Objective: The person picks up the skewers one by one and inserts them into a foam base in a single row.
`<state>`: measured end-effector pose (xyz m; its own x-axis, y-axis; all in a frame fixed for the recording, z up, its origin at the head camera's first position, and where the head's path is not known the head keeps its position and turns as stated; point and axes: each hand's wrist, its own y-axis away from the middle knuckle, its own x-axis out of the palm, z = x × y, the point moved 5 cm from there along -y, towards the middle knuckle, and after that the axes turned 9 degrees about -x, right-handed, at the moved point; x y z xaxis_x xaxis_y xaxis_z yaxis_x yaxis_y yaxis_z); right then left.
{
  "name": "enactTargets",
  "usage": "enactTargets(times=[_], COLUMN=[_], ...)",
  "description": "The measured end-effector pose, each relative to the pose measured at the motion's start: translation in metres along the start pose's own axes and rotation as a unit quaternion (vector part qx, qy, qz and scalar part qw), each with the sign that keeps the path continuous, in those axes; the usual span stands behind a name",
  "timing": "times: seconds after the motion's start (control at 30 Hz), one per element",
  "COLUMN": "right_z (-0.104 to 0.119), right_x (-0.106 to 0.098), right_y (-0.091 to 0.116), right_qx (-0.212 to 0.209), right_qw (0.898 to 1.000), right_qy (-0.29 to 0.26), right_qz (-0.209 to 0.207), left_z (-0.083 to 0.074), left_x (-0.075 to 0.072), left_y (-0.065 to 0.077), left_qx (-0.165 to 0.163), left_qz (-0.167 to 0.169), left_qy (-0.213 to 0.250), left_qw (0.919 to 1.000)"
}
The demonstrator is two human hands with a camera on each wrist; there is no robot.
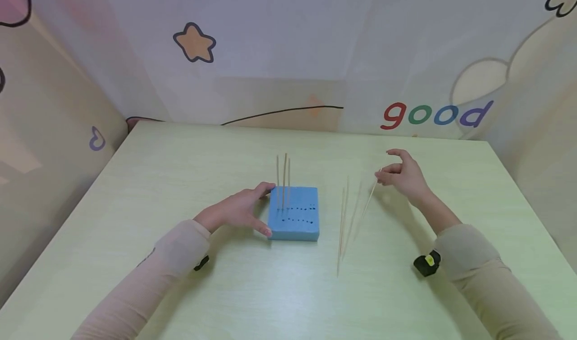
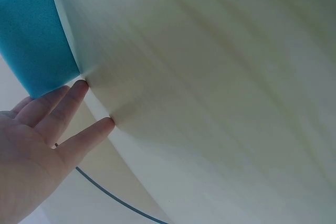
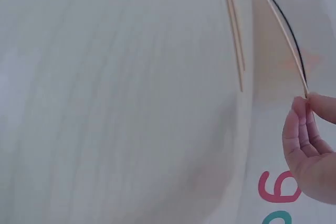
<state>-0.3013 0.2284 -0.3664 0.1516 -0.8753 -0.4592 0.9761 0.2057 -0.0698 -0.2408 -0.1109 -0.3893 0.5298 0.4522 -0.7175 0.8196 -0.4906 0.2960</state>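
Observation:
A blue foam block [image 1: 299, 197] lies on the table, with two rows of small dark holes in its top. Three thin wooden skewers [image 1: 284, 180] stand upright in the left end of its farther row. My left hand [image 1: 241, 207] holds the block at its left side, thumb at the near corner and fingers at the far one. In the left wrist view its fingertips meet the block's lower edge near the tabletop. Well to the right, my right hand [image 1: 405, 179] pinches one skewer [image 1: 370, 195] near its upper end between thumb and fingers; the skewer slants down to the left.
Several loose skewers [image 1: 343, 220] lie on the pale table [image 1: 216, 300] between the block and my right hand. A printed curtain [image 1: 279, 39] rises behind the table's far edge. A black wrist device [image 1: 427, 263] hangs under the right sleeve.

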Motion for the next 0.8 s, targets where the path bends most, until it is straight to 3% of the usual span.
enactTargets(times=[0.27,0.57,0.8], right_z=[0.022,0.057,0.083], right_x=[0.002,0.010,0.017], right_y=[0.004,0.015,0.019], right_qx=[-0.063,-0.139,-0.185], right_qw=[0.993,0.973,0.972], right_qy=[-0.091,-0.170,-0.122], right_qz=[-0.044,-0.073,-0.084], left_z=[0.000,-0.001,-0.002], left_x=[0.000,-0.001,0.000], left_y=[0.000,0.001,0.000], left_qx=[0.004,0.001,0.012], left_qz=[-0.001,-0.001,0.000], left_qy=[-0.001,-0.003,0.000], left_qw=[1.0000,1.0000,0.9999])
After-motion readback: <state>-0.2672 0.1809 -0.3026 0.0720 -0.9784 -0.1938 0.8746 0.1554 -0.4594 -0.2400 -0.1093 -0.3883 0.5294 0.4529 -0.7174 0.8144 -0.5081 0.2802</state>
